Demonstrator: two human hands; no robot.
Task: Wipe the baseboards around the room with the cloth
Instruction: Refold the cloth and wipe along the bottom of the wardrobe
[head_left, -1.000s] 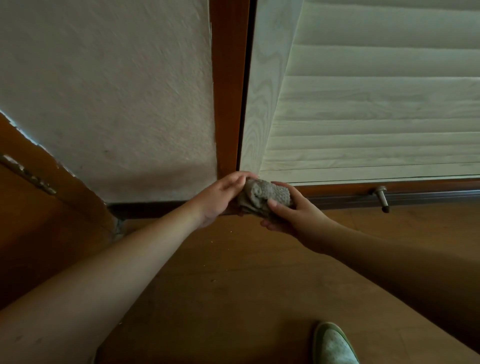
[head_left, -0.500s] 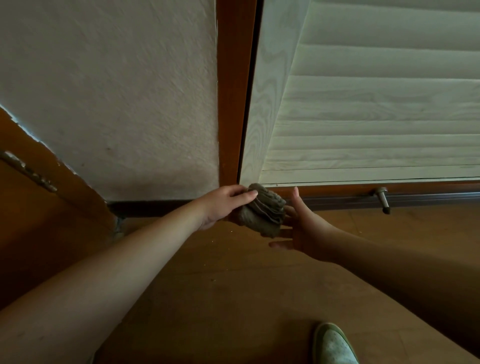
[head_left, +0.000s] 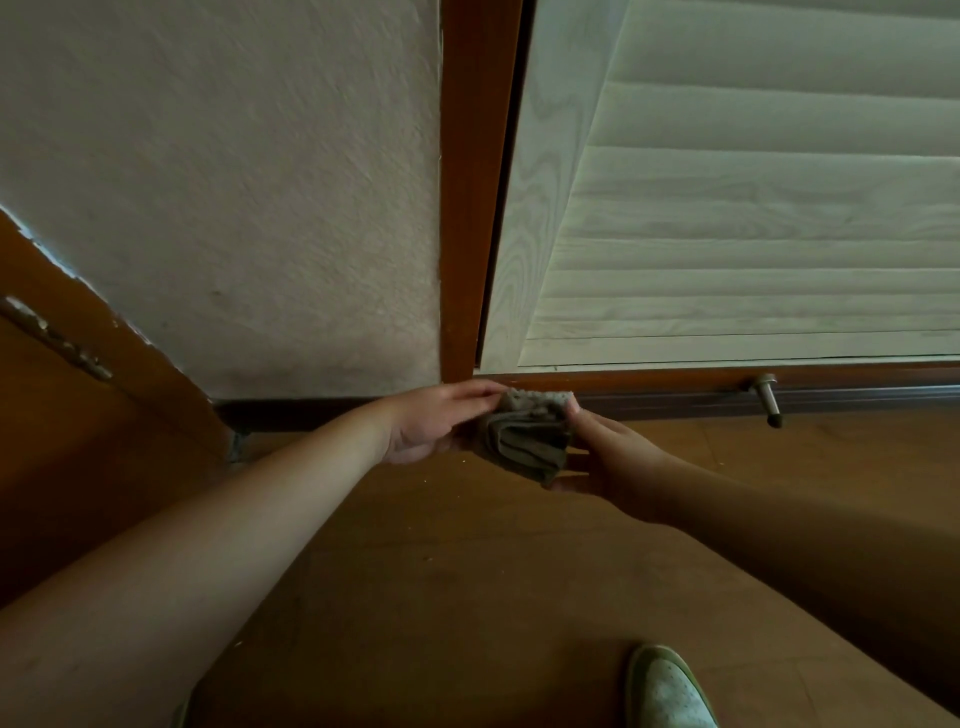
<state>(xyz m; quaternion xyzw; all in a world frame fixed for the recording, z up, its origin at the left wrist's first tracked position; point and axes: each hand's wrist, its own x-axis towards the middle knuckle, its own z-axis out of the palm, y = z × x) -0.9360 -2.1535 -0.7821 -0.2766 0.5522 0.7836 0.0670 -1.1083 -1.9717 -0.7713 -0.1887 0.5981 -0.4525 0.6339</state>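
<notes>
A folded grey-brown cloth hangs between my two hands, just in front of the foot of the brown door frame. My left hand grips its left side, fingers over the top edge. My right hand holds the right side, thumb at the upper corner and fingers under the lower folds. The dark baseboard runs along the foot of the white wall, to the left of the cloth.
A pale slatted door stands to the right, with a metal floor bolt on its lower rail. An open brown door sits at far left. My shoe rests on the wooden floor.
One second ago both hands clutched the bunched cloth; my right hand then opened and let go. It now holds the cloth's right side again, and the cloth hangs in looser folds.
</notes>
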